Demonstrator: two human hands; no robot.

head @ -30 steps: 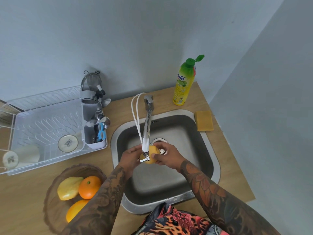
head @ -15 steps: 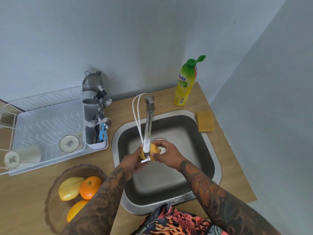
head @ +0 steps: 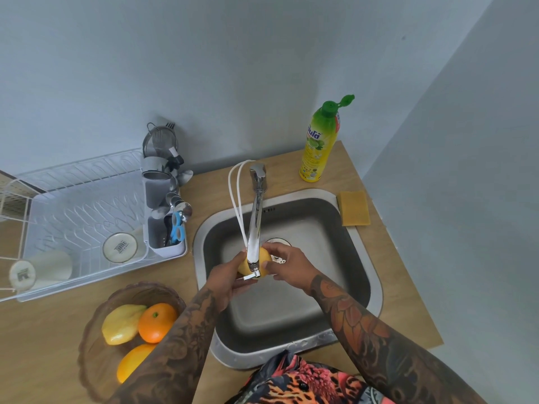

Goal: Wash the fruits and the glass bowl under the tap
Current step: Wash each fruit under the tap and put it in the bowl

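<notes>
I've got a yellow fruit [head: 264, 259] cupped between both hands, right under the spout of the tap [head: 254, 228], out over the middle of the sink [head: 361, 252]. My left hand [head: 226, 279] cradles it from below and the side, fingers wrapped partway round; my right hand [head: 287, 265] presses in from the other side, fingertips on the skin. So both hands are closed on the one fruit, a soft hold, not a squeeze. I can't make out the water stream itself; the spout hides where it would fall.

This reads to me as the rinsing step on the first of the fruits, early in the job. Off to my left on the wooden counter [head: 43, 330] sits the glass bowl [head: 96, 360], and in it three more fruits wait: a pale yellow one [head: 121, 323], an orange [head: 156, 322] touching it, and another orange-yellow one [head: 131, 363] partly behind my forearm.

Next, I reckon, this fruit wants turning in my palms so every side meets the water, then a clean place to land, perhaps the dish rack [head: 73, 211] beside the sink. Wet skin will be slippery, so the hold has to stay snug while I carry it across. Dish soap bottle [head: 320, 144] and sponge [head: 354, 207] stand behind the sink, untouched.
</notes>
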